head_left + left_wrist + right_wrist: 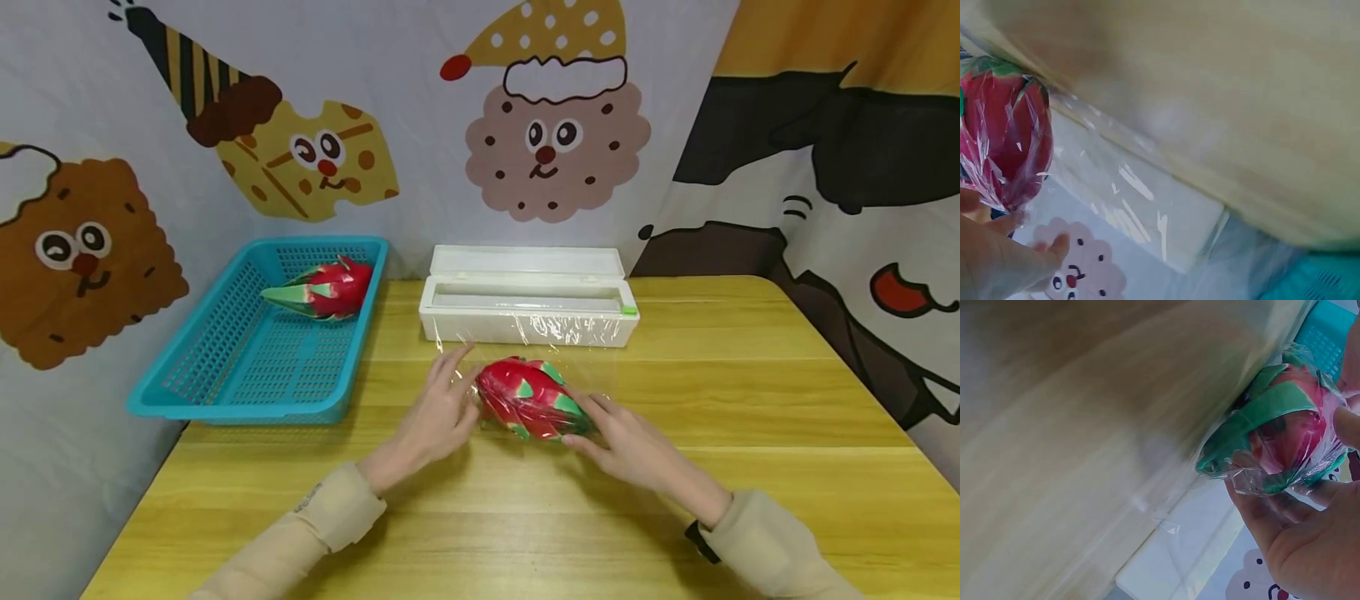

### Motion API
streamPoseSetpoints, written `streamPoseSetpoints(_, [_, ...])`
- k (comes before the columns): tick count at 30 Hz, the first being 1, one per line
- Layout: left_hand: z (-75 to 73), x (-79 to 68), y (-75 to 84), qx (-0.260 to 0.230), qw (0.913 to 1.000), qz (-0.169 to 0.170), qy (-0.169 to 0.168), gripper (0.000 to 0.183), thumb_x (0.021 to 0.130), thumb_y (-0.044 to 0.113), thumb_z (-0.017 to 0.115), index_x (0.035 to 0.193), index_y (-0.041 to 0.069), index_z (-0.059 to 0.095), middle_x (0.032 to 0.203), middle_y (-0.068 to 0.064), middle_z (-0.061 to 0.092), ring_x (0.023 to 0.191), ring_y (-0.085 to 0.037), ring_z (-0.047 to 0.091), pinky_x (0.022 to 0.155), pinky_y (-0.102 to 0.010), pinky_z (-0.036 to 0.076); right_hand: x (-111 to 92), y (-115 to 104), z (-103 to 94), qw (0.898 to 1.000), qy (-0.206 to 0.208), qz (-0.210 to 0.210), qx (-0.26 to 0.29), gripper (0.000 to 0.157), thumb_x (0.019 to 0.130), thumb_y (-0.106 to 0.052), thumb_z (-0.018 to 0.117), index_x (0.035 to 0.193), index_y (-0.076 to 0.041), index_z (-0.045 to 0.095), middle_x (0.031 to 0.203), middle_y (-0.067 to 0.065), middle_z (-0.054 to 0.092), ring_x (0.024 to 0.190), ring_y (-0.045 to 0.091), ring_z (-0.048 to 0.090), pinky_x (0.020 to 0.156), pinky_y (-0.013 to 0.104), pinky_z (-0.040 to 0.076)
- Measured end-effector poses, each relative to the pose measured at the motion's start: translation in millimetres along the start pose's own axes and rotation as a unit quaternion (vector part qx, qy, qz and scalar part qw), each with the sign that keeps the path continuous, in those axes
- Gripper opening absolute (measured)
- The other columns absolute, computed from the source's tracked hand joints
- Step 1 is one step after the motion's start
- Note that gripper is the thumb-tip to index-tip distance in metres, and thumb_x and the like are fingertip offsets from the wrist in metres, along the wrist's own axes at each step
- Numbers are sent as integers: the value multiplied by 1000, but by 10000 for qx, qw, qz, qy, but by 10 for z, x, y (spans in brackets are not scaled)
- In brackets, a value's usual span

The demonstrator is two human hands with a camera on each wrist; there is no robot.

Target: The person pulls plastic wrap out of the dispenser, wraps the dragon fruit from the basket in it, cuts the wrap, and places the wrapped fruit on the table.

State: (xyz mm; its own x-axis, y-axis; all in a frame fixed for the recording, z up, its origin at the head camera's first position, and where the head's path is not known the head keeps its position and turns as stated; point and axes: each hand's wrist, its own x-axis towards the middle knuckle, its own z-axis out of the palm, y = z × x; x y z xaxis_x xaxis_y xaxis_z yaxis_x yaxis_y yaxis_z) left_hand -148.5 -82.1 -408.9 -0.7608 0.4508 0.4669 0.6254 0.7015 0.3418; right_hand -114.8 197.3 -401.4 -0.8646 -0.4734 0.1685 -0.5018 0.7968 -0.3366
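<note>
A red dragon fruit [525, 392] with green scales lies on the table, wrapped in clear plastic film that shines over its skin. At its right end my right hand [626, 437] holds it, the thumb on the near side and the fingers on the far side. In the right wrist view, film bunches around the green tips of the dragon fruit [1279, 419] by the fingers. My left hand [435, 412] is at the fruit's other end, its fingers loosely spread beside the film. The left wrist view shows its fingertips close to the gathered film on the dragon fruit [1007, 137].
Behind the fruit stands a white cling film box [528, 327], lid raised, with film hanging over its front. A blue plastic basket [225, 350] at the left contains a second dragon fruit [330, 289]. A cartoon-printed cloth [420, 108] hangs behind the wooden table [750, 375].
</note>
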Motion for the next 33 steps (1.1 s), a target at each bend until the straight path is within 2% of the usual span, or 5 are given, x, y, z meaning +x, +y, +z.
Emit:
streamPoseSetpoints(3, [-8,32,21,294,9971,384,-594,62,91,27,54,146,3,35,157,-18,20,143,-38,26,113,-52,31,14,-4,-2,10000,29,8,10,67,88,-40,65,141,-5,43,113,14,62,80,16,64,66,30,57])
streamPoseSetpoints(8, [18,106,68,750,9834,940,-1359,78,89,58,54,152,27,20,157,-15,22,142,-36,30,107,-52,40,58,-15,-17,9997,18,201,107,61,90,-39,62,139,-6,47,112,12,61,78,12,60,63,24,53])
streamPoseSetpoints(14, [86,217,87,730,9853,1068,-1113,93,75,60,70,150,26,27,151,-18,32,131,-38,44,101,-51,47,172,1,-14,9986,291,392,183,41,94,-26,60,127,-2,58,101,10,61,66,7,49,54,18,44])
streamPoseSetpoints(20, [135,350,67,705,9876,665,-1232,100,71,63,71,148,18,27,148,-20,36,128,-40,47,98,-52,48,331,84,-40,9976,428,508,209,31,94,-20,59,115,3,65,93,11,62,63,10,48,51,19,41])
streamPoseSetpoints(33, [184,576,-64,281,9909,348,-1269,103,69,65,73,148,13,30,141,-13,38,123,-29,49,102,-45,47,669,313,-158,9916,-17,917,911,24,96,-24,56,99,-5,71,87,13,68,62,14,58,63,30,48])
